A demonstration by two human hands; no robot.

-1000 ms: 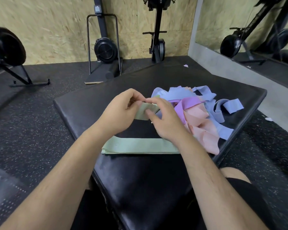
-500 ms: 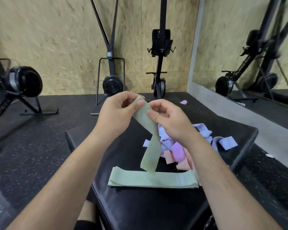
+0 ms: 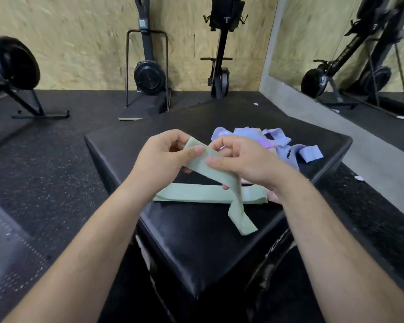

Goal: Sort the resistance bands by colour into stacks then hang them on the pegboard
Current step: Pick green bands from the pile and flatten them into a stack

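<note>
Pretty early in the sort, I'd say. At least one green band [image 3: 196, 195] lies flat on the black padded surface [image 3: 196, 248] as the start of a green stack. I've got a second green band [image 3: 219, 176] held above it in both hands. My left hand [image 3: 166, 157] pinches the top end between thumb and fingers, and my right hand [image 3: 245, 159] has its thumb on the face with fingers curled behind. The loose end droops across the flat one and folds onto the surface. The mixed pile [image 3: 278, 141] of blue, purple and pink bands sits just behind my right hand, unsorted. No pegboard in view, so none of the hanging is done. The bands look like matte, floppy fabric strips, and the surface like smooth, slightly shiny vinyl.
</note>
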